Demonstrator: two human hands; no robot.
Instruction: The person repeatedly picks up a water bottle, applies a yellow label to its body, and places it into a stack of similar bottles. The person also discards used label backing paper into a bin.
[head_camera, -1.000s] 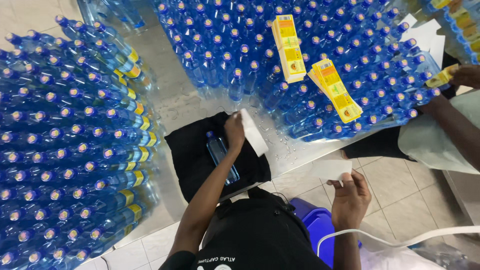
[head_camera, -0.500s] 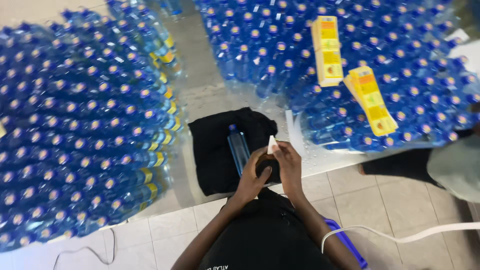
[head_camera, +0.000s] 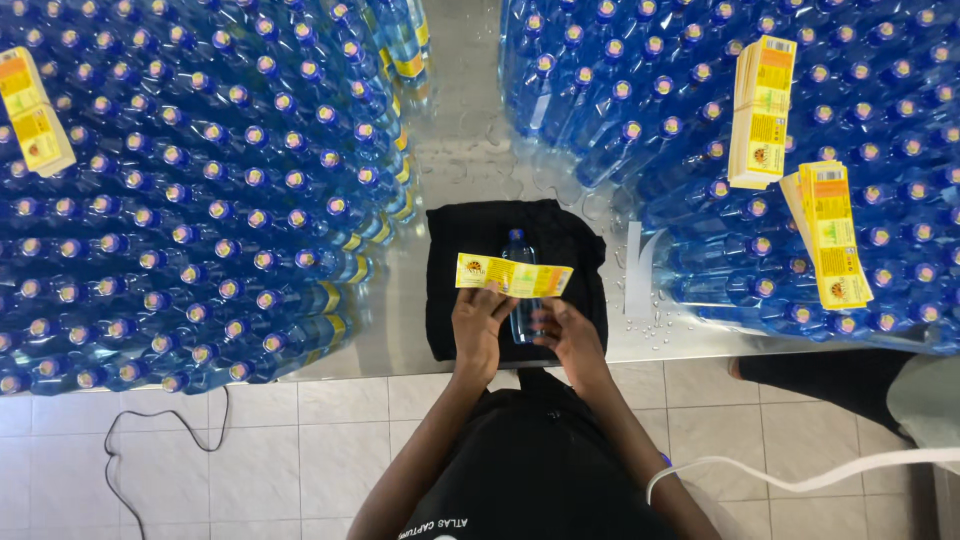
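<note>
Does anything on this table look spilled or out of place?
Yes: water drops lie scattered on the metal table right of the black cloth. One bottle lies flat there, while the rest stand upright.

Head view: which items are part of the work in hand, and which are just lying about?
In hand:
- left hand and right hand, holding the yellow label stretched flat
- blue bottle lying under the label
- black cloth beneath the bottle

Lying about:
- massed blue bottles
- label stacks on the bottle caps
- metal table
- black cable on the floor
</note>
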